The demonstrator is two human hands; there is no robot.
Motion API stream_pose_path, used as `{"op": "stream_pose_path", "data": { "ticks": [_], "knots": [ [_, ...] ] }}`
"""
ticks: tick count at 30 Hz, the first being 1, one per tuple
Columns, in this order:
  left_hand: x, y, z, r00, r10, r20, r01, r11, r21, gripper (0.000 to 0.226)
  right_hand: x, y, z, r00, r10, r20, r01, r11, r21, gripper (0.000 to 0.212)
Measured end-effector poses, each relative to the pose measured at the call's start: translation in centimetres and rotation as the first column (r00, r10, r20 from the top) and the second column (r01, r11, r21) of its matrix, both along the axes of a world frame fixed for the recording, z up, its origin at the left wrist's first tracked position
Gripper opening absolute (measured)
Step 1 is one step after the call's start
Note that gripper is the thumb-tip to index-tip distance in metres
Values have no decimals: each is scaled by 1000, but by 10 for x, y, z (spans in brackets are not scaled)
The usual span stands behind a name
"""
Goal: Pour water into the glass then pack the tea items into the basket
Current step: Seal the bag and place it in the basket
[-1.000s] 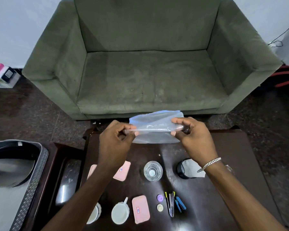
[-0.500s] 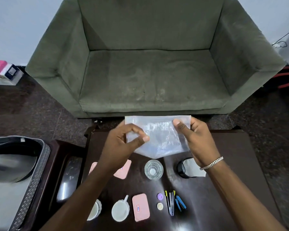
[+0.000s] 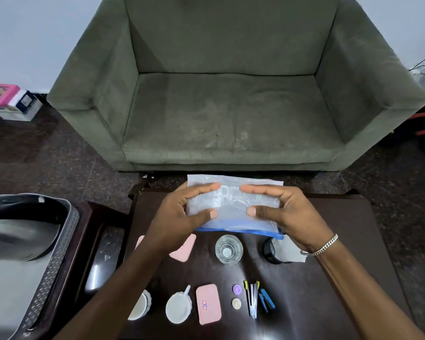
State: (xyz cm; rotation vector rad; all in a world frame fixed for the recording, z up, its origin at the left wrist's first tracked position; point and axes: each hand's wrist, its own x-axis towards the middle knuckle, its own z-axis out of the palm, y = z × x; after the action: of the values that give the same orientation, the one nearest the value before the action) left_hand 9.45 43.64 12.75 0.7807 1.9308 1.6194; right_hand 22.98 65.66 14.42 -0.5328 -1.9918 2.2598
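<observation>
Head view: a person's left hand (image 3: 184,212) and right hand (image 3: 284,212) each pinch a clear plastic zip bag (image 3: 233,204) between thumb and fingers, holding it flat above the far edge of a dark wooden table (image 3: 341,241), its blue seal strip turned toward the wearer. Just below the bag, near the table's middle, stands the glass (image 3: 229,249), with water in it. Open tabletop lies to the right of the right forearm; the far-right corner is bare. Along the near edge sit a white cup (image 3: 140,305), partly hidden by the left forearm, a white lidded cup (image 3: 179,307), a pink case (image 3: 208,304), two small round caps (image 3: 236,296), a bundle of thin sticks (image 3: 252,299) and a blue clip (image 3: 266,300). A second pink case (image 3: 184,249) lies half hidden under the left wrist. A black round container (image 3: 271,250) with something white beside it is partly covered by the right hand. A grey woven basket (image 3: 47,266) stands off the left edge, cut off by the frame. A green sofa (image 3: 231,94) faces the table's far edge.
</observation>
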Motion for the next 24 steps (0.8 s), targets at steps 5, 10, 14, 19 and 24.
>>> {"op": "stream_pose_path", "data": {
  "ticks": [5, 10, 14, 19, 24],
  "knots": [
    [-4, -10, 2, 994, -80, -70, 73, 993, -97, 73, -4, -4, 3, 999, 54, -8, -54, 997, 52, 54],
    [-10, -21, 5, 994, -111, 2, 111, 989, -95, 82, -7, -5, 3, 985, 172, -2, -171, 980, 101, 67],
    [-12, -31, 2, 994, -86, 68, 90, 994, -56, 83, -6, -5, -1, 978, 210, 1, -210, 973, 94, 71],
    [-16, -42, -4, 993, -59, 107, 61, 998, -21, 82, -10, -7, -9, 983, 181, 13, -182, 977, 107, 71],
    [-26, -67, -7, 969, -19, 246, 5, 998, 58, 68, -16, -23, -11, 992, 129, -3, -128, 989, 78, 69]
  ]
}}
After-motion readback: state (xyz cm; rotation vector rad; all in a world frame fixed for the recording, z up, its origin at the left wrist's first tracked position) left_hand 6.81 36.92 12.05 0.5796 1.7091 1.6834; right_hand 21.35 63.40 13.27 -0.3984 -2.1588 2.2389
